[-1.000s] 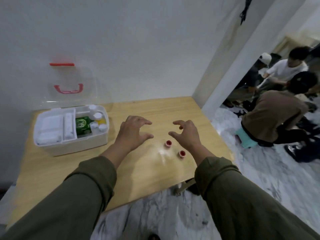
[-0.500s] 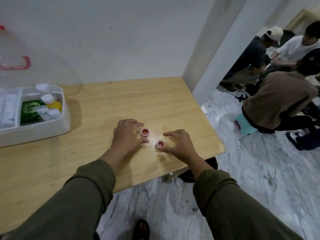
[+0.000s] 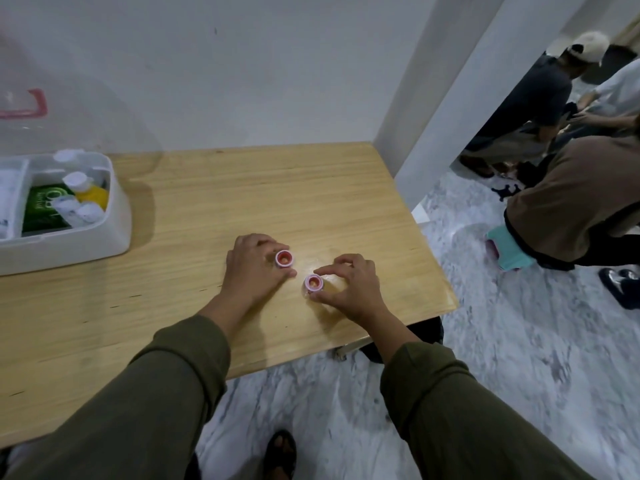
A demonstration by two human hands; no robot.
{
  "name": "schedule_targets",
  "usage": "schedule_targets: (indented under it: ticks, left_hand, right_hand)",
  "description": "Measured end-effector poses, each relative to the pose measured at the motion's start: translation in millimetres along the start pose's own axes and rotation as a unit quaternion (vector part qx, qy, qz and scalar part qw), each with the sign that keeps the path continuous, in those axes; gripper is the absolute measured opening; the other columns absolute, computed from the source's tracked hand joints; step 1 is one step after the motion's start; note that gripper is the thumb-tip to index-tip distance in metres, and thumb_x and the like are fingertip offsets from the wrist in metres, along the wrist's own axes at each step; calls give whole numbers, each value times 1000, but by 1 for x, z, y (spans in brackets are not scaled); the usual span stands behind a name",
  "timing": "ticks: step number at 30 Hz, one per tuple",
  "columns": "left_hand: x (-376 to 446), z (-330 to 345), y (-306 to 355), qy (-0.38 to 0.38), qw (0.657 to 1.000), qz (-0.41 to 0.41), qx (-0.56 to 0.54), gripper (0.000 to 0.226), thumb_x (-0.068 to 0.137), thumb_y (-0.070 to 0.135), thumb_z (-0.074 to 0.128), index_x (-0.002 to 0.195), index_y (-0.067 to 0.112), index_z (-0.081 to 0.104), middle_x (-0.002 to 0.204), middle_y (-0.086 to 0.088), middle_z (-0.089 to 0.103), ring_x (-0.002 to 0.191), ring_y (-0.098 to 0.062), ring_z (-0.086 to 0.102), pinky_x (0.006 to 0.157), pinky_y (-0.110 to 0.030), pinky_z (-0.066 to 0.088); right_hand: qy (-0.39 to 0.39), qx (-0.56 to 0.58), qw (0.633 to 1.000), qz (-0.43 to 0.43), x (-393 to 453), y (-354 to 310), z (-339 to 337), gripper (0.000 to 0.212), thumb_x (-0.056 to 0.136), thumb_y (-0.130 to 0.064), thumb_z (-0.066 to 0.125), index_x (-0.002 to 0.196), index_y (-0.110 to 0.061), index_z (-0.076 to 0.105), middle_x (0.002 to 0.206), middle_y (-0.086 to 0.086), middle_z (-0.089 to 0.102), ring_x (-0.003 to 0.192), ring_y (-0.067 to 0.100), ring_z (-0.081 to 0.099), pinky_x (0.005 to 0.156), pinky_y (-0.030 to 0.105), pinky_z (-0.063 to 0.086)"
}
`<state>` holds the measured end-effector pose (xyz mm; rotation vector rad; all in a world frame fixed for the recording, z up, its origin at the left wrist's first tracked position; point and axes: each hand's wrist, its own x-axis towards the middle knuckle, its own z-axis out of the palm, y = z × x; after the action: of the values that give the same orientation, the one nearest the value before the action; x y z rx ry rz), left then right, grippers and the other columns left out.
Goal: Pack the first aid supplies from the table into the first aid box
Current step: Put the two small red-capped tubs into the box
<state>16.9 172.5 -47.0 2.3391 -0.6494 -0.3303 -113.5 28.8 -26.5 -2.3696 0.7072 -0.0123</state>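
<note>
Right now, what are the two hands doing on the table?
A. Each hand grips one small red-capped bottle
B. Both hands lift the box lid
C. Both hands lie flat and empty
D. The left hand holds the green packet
A: the left hand has its fingers curled round one red-capped bottle, and the right hand pinches the other bottle, both standing on the table.

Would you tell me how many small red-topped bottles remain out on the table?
2. One red-topped bottle sits in the left hand; the other is pinched by the right hand. None seems hidden.
</note>
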Motion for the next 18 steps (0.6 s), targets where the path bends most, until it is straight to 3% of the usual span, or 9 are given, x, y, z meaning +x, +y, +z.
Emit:
schedule_targets:
  ticks: [9, 18]
  left_hand:
    - [-6, -22, 0, 14, 1000, -9, -22, 44, 70, 37, 78, 112, 30, 66, 116, 2, 53, 118, -18, 38, 100, -33, 31]
    - [-11, -113, 0, 90, 996, 14, -13, 45, 74, 33, 76, 116, 27, 64, 116, -1, 64, 118, -22, 44, 100, -36, 37]
  right_hand:
    - [11, 19, 1000, -8, 8, -14, -8, 35, 64, -43, 81, 96, -35, 71, 124, -4, 48, 119, 19, 37, 96, 38, 37]
    - [29, 30, 997, -67, 29, -98, -24, 35, 64, -42, 82, 96, -34, 71, 127, -3, 47, 122, 17, 35, 101, 38, 34]
